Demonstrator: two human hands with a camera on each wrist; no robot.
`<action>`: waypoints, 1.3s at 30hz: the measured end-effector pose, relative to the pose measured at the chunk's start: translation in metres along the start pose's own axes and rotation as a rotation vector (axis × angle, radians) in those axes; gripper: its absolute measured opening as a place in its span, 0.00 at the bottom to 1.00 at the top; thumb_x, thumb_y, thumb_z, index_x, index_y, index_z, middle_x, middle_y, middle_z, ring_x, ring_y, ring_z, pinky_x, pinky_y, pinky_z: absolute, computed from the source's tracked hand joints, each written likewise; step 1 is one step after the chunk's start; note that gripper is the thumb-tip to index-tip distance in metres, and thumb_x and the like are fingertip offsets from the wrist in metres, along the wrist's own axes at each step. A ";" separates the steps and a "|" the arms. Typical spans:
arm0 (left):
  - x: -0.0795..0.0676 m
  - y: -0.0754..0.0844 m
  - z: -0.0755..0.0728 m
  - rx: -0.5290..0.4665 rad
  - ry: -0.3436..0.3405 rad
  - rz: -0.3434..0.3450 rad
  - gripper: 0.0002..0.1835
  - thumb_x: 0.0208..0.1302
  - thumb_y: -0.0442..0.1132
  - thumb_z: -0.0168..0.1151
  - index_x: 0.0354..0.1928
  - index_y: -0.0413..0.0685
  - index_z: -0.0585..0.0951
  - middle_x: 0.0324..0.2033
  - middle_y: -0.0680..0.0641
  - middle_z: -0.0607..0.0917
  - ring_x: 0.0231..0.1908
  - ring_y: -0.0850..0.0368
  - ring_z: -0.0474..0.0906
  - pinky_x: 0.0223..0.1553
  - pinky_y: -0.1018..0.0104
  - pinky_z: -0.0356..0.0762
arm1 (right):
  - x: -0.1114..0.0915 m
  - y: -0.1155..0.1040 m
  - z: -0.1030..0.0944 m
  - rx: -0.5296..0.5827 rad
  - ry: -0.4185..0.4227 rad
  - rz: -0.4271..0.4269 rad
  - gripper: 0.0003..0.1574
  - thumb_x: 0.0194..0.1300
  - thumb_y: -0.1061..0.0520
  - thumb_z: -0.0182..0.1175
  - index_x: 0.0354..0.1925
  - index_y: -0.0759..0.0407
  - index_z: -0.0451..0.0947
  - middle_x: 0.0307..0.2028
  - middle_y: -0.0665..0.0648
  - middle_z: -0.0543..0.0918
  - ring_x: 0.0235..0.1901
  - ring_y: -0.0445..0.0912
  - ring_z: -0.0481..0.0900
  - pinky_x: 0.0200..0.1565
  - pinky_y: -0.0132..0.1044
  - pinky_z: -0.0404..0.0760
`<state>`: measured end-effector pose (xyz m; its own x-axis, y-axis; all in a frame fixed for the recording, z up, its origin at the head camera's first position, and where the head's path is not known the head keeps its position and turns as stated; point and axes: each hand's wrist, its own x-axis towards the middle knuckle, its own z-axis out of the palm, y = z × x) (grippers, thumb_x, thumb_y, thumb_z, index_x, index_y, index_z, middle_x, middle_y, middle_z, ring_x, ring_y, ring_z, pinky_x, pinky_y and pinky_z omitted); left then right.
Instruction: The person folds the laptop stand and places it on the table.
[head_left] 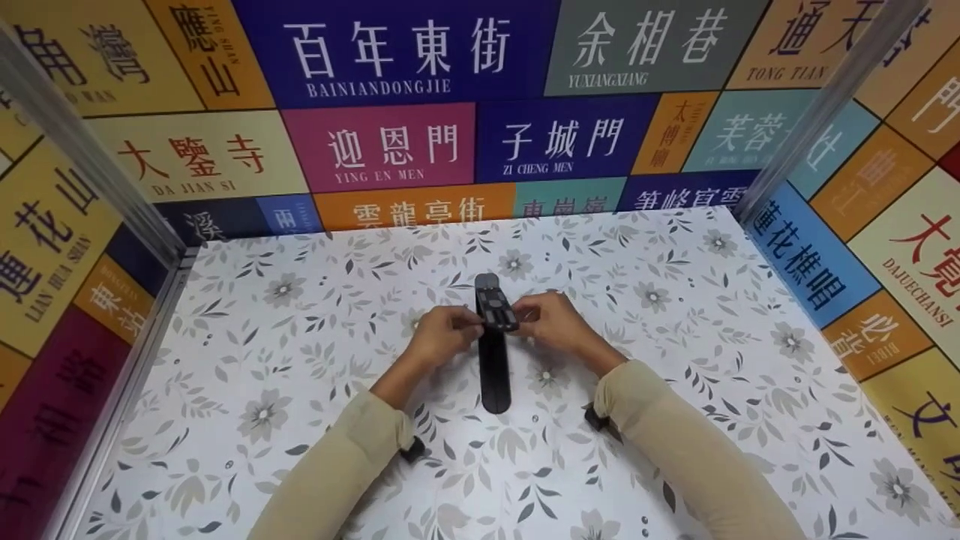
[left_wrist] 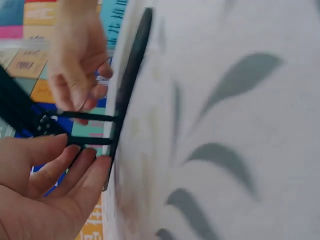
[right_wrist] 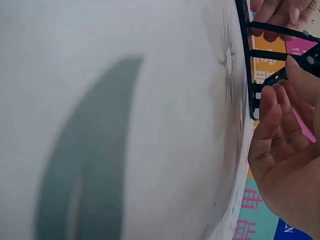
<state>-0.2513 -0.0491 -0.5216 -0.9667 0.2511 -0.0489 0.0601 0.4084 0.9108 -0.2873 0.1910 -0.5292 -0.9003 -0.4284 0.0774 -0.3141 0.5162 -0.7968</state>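
Note:
A black folding stand has a long, narrow base with rounded ends lying flat on the table. Above the base, its dark jointed upper part is raised on two thin struts. My left hand pinches the left side near the joint, between thumb and fingers. On the opposite side my right hand grips the joint with its thumb and bent fingers. In the right wrist view the right thumb lies along the joint; part of the upper piece is cut off there.
A white tablecloth printed with grey flowers and leaves covers the table. Colourful panels with Chinese lettering stand behind and at both sides. Metal posts rise at the back corners.

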 end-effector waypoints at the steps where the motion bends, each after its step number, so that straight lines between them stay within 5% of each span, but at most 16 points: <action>1: 0.000 0.000 0.003 0.021 0.019 0.016 0.07 0.64 0.33 0.68 0.43 0.43 0.89 0.39 0.45 0.91 0.37 0.51 0.89 0.38 0.64 0.86 | 0.001 0.000 0.001 -0.008 -0.002 -0.017 0.07 0.59 0.58 0.73 0.39 0.54 0.90 0.33 0.53 0.90 0.31 0.40 0.84 0.35 0.31 0.82; 6: 0.004 0.002 0.011 0.192 0.119 0.131 0.02 0.60 0.32 0.72 0.34 0.45 0.89 0.35 0.48 0.92 0.39 0.53 0.89 0.42 0.62 0.86 | 0.004 -0.005 0.007 -0.084 0.011 -0.075 0.04 0.57 0.58 0.75 0.27 0.55 0.89 0.24 0.49 0.84 0.25 0.40 0.76 0.30 0.30 0.73; 13: 0.007 0.006 0.011 0.254 0.131 0.183 0.03 0.58 0.30 0.72 0.31 0.46 0.89 0.32 0.49 0.92 0.38 0.53 0.89 0.44 0.59 0.85 | 0.002 -0.010 0.010 -0.165 0.053 -0.118 0.06 0.55 0.66 0.72 0.25 0.56 0.87 0.21 0.49 0.82 0.24 0.40 0.73 0.29 0.32 0.71; 22: 0.007 0.011 0.012 0.254 0.179 0.155 0.03 0.58 0.31 0.73 0.31 0.48 0.90 0.31 0.51 0.92 0.36 0.55 0.89 0.42 0.61 0.85 | -0.009 -0.023 0.018 -0.069 0.091 -0.012 0.10 0.61 0.69 0.67 0.33 0.54 0.89 0.25 0.53 0.88 0.23 0.42 0.81 0.28 0.31 0.77; 27: 0.010 0.013 0.014 0.273 0.239 0.164 0.03 0.59 0.33 0.72 0.31 0.49 0.91 0.27 0.50 0.91 0.29 0.57 0.85 0.34 0.64 0.81 | -0.008 -0.029 0.022 -0.073 0.188 0.045 0.19 0.57 0.75 0.59 0.33 0.55 0.88 0.26 0.54 0.90 0.24 0.45 0.85 0.27 0.31 0.81; 30: 0.013 0.014 0.016 0.267 0.272 0.172 0.03 0.60 0.33 0.71 0.31 0.48 0.90 0.24 0.49 0.90 0.27 0.55 0.83 0.30 0.64 0.78 | -0.006 -0.032 0.023 0.050 0.219 0.144 0.26 0.53 0.79 0.53 0.39 0.57 0.88 0.33 0.56 0.92 0.29 0.49 0.89 0.29 0.33 0.85; 35: 0.015 0.016 0.017 0.122 0.271 0.048 0.06 0.58 0.32 0.69 0.36 0.46 0.91 0.29 0.50 0.91 0.30 0.60 0.84 0.35 0.68 0.81 | -0.002 -0.034 0.023 0.268 0.232 0.300 0.19 0.61 0.71 0.58 0.48 0.63 0.87 0.42 0.57 0.91 0.36 0.40 0.85 0.36 0.28 0.80; 39: 0.017 0.017 0.017 -0.317 0.220 -0.162 0.12 0.61 0.28 0.61 0.45 0.36 0.89 0.31 0.45 0.90 0.29 0.60 0.85 0.37 0.66 0.87 | -0.001 -0.037 0.021 0.622 0.210 0.428 0.17 0.70 0.64 0.55 0.52 0.70 0.82 0.40 0.56 0.89 0.38 0.39 0.85 0.41 0.30 0.83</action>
<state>-0.2624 -0.0231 -0.5137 -0.9895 -0.0016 -0.1444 -0.1435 0.1281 0.9813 -0.2689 0.1569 -0.5124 -0.9627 -0.1042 -0.2498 0.2437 0.0679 -0.9675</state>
